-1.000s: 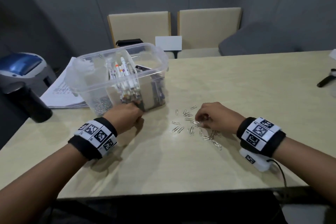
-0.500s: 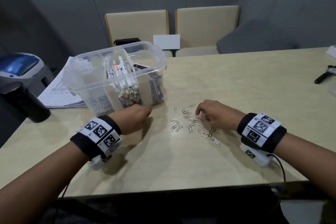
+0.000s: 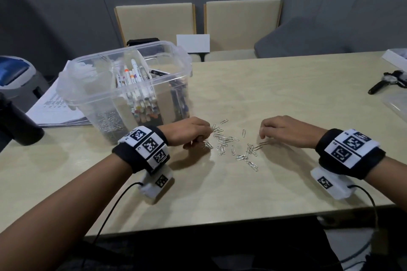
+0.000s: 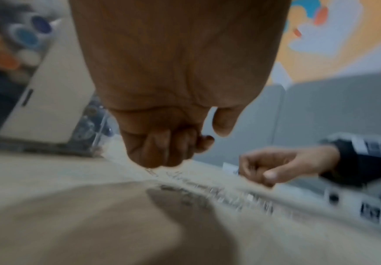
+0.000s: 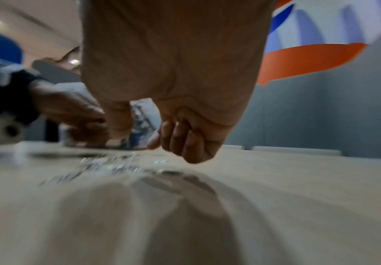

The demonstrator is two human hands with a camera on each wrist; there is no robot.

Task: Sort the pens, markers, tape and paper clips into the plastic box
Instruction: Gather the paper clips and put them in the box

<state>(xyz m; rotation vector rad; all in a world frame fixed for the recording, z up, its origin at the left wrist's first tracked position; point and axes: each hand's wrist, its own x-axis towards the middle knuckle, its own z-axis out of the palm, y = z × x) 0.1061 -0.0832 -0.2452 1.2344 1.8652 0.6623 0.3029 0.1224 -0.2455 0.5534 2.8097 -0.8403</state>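
Several loose paper clips (image 3: pixel 226 141) lie scattered on the table between my hands. My left hand (image 3: pixel 193 132) rests at their left edge with curled fingers, and one clip (image 4: pixel 150 171) sits right under the fingertips. My right hand (image 3: pixel 284 130) is at the right edge of the scatter, its fingers curled and low over the table, with nothing seen in them (image 5: pixel 184 139). The clear plastic box (image 3: pixel 180 55) stands behind my left hand. It holds markers (image 3: pixel 136 81) upright in the middle, pens (image 3: pixel 178 99) on the right, and paper clips (image 3: pixel 110 121) at the front left.
A stack of printed papers (image 3: pixel 55 108) and a black cylinder (image 3: pixel 17 123) lie left of the box. A black tool (image 3: pixel 387 81) and a clear lid (image 3: pixel 396 103) are at the far right. Two chairs (image 3: pixel 156 22) stand behind the table.
My left hand left the front of the box and moved right to the clips. My right hand drew back to the right, away from the middle of the scatter.
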